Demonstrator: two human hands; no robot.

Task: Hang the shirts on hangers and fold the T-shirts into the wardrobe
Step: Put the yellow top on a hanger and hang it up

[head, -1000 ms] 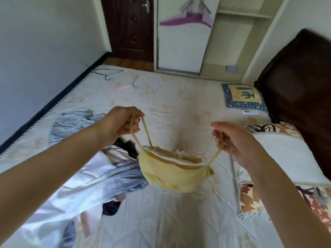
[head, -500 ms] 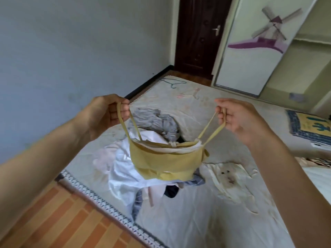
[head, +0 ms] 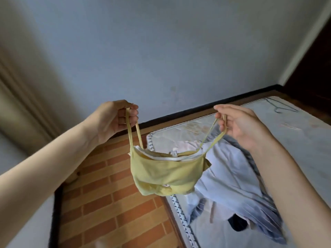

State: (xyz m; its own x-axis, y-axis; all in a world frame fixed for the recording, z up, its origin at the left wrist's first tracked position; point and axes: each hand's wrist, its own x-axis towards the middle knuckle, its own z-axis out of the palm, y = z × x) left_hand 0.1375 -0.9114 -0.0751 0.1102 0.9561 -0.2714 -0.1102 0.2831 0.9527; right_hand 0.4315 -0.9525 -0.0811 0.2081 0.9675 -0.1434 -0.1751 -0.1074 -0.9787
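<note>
A small yellow strappy top (head: 166,174) with a white lining hangs in the air between my hands, above the bed's left edge. My left hand (head: 116,120) grips its left strap with curled fingers. My right hand (head: 238,124) pinches the right strap. Below and to the right, a pile of clothes (head: 232,176) lies on the mattress (head: 295,140): white, grey-blue striped, pale pink and dark pieces. A thin dark wire hanger (head: 279,107) lies on the bed's far end.
A brick-pattern floor (head: 111,203) runs between the mattress and the blue-grey wall (head: 161,51). A beige curtain (head: 16,97) hangs at the left. A dark door (head: 315,68) stands at the far right.
The view has swung left, away from the wardrobe and towards the wall and floor. Both hands have kept hold of the yellow top's straps and carried it leftwards over the bed's edge.
</note>
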